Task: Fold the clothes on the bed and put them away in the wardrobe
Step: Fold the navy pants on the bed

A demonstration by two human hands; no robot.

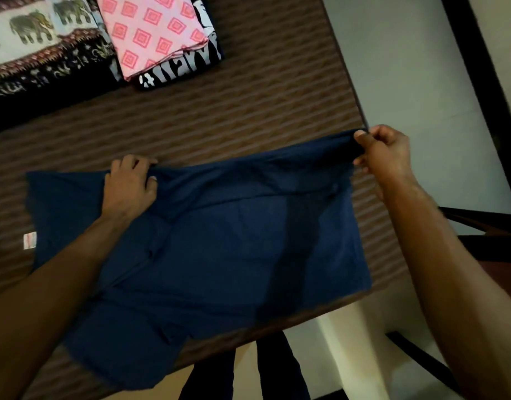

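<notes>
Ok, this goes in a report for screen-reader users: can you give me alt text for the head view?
Both hands hold the far edge of a navy blue garment spread on a brown striped bed: the left hand grips it, the right hand pinches its corner. Farther away lie a folded pink patterned cloth, a black-and-white printed one under it, and an elephant-print fabric.
</notes>
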